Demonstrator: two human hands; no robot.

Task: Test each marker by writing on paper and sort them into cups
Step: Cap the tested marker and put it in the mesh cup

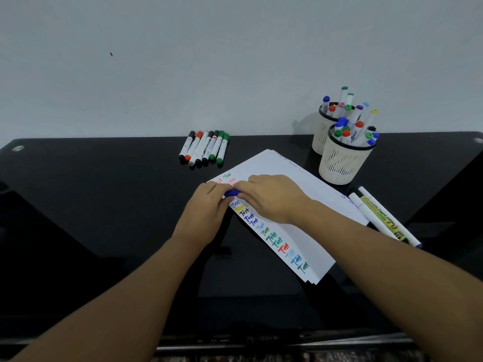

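Observation:
A blue marker (231, 192) lies between my two hands above the left edge of the white paper stack (295, 231). My left hand (206, 207) grips one end and my right hand (271, 197) grips the other; most of the marker is hidden by my fingers. Coloured "Test" words run down the paper's left margin. Two cream cups stand at the back right: the near cup (345, 163) and the far cup (322, 131), both holding several markers. A row of several markers (205, 148) lies at the back centre of the table.
The black glossy table (104, 205) meets a pale wall at its far edge. Three markers (384, 218) lie to the right of the paper, just in front of the near cup.

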